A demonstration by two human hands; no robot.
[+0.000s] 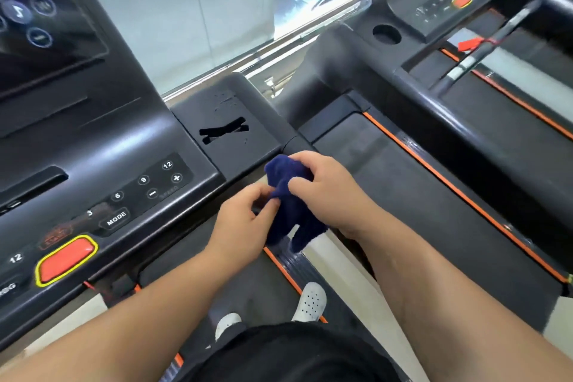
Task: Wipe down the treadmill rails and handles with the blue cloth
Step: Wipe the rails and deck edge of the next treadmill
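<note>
Now the blue cloth [290, 211] is held between both hands, just below the end of the black handrail [293, 141] beside the console [124, 164]. Its upper part is gripped by the curled fingers of the right hand [328, 192]. One fold is pinched by the left hand [245, 220], and two loose ends are seen hanging below.

Blue cloth [290, 201] fuzzy fabric; console [130, 146] glossy black plastic.

The person wears black clothing [294, 353] and white perforated shoes [311, 301].
</note>
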